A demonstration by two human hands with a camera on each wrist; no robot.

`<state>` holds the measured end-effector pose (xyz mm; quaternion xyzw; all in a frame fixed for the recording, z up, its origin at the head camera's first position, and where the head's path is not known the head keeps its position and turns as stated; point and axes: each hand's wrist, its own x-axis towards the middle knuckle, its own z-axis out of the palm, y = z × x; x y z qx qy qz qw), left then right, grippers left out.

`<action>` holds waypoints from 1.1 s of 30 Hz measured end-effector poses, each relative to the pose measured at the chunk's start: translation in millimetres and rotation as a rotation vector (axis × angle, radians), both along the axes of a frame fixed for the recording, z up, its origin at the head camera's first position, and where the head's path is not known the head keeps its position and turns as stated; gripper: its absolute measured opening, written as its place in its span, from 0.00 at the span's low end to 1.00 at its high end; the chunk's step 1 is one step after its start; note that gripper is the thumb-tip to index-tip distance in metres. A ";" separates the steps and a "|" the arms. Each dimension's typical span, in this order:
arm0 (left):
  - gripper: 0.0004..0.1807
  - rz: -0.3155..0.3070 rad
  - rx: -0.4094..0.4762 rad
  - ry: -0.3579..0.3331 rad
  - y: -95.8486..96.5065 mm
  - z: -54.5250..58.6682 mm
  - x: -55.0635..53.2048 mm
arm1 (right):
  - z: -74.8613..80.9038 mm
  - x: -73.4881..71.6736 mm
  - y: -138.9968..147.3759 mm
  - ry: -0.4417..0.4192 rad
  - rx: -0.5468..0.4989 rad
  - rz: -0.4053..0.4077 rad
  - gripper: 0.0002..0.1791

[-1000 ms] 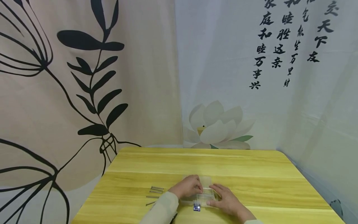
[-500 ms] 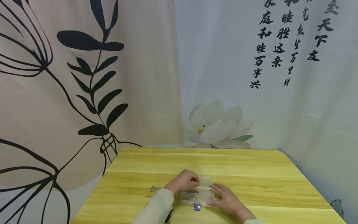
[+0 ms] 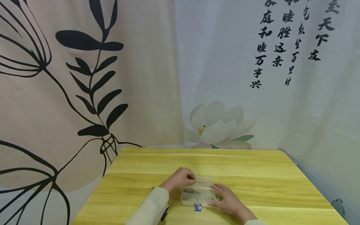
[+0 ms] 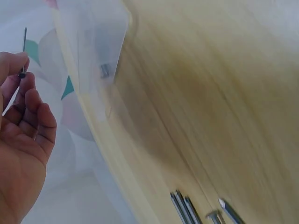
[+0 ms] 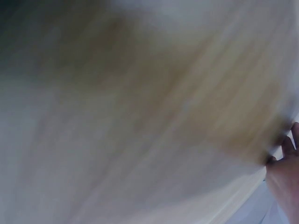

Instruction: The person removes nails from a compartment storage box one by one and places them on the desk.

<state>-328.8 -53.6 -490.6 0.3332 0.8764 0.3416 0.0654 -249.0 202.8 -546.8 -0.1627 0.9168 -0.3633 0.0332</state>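
My left hand (image 3: 181,179) pinches a thin metal nail (image 4: 24,46) between thumb and fingertips, above the raised lid of a clear plastic box. In the head view, the clear plastic box (image 3: 206,197) lies with its lid (image 3: 206,179) folded back and a blue-purple latch (image 3: 197,207) at its front. Several nails (image 3: 194,192) lie inside. My right hand (image 3: 229,201) holds the box's right end, thumb toward the front and fingers toward the back. The right wrist view is blurred and shows only part of this hand.
More loose nails (image 4: 184,207) lie on the wooden table (image 3: 253,175) left of the box; my left sleeve (image 3: 150,206) hides most of them in the head view. A printed curtain (image 3: 152,78) hangs behind the table's far edge.
My left hand has moved from over the box's tray back and left, uncovering the tray and the nails in it. My right hand has stayed at the box's right end.
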 end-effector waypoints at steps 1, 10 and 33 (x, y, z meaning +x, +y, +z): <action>0.03 0.002 0.004 -0.005 -2.0 0.7 -0.2 | 0.1 0.0 -0.1 0.001 0.001 -0.001 0.42; 0.04 0.035 0.079 -0.060 -32.5 3.7 -6.1 | 2.2 1.4 -0.8 -0.003 0.001 -0.008 0.43; 0.07 0.160 0.106 -0.102 -130.2 -2.2 -7.5 | -1.4 -0.6 -0.2 -0.014 -0.007 0.000 0.43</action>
